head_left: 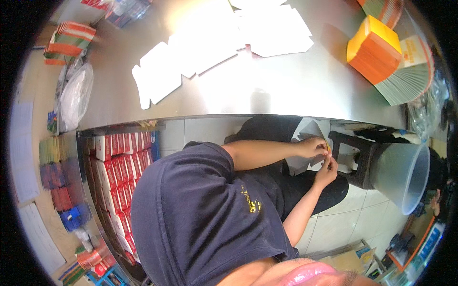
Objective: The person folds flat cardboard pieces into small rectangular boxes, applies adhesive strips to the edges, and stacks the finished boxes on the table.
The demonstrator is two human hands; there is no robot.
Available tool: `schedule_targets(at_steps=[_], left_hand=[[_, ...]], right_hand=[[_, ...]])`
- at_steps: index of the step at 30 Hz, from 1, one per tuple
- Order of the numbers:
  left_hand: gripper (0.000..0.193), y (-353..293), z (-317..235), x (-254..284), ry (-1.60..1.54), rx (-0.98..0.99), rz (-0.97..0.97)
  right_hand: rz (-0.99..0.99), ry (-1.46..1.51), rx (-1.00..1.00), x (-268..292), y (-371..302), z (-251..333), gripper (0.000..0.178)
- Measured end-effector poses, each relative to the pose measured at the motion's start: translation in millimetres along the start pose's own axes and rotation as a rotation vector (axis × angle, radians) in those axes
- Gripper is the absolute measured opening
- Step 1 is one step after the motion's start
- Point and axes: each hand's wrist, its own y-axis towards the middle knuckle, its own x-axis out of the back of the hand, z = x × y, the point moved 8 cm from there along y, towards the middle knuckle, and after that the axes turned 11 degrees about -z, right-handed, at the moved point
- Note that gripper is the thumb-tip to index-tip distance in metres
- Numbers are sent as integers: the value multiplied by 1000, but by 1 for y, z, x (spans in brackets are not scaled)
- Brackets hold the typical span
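My left hand [315,148] and my right hand [326,172] meet over my lap, beyond the table's near edge. Both have their fingers closed in a pinch, fingertips nearly touching. Between them shows a tiny yellow and reddish bit [328,149], too small to name. Under and beside the hands is a grey-white sheet-like piece with angular edges [299,159], partly hidden by my left forearm; whether either hand touches it I cannot tell. On the metal table [267,102] lie several flat white carton blanks [210,50], overlapping and washed out by glare.
An orange-yellow stack of packets or cards [374,50] stands on the table's right, beside a fanned grey-green stack [405,86]. Red-and-white boxes [117,176] fill a shelf under the table. A translucent bin [398,174] stands right of a dark stool [353,157]. Clear plastic bags [76,93] lie left.
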Motion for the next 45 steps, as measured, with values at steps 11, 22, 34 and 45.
schedule_targets(at_steps=[11, 22, 34, 45], left_hand=[[21, 4, 17, -3, -33, 141, 65], [12, -1, -3, 7, 186, -40, -88], [23, 6, -4, 35, 232, -26, -404], [25, 13, -8, 37, -112, 118, -360]], right_hand=[[17, -3, 12, -2, 1, 8, 29], [58, 43, -96, -8, -7, 14, 34], [-145, -249, 120, 10, 1, 29, 24], [-285, 302, -378, 27, 13, -49, 32]])
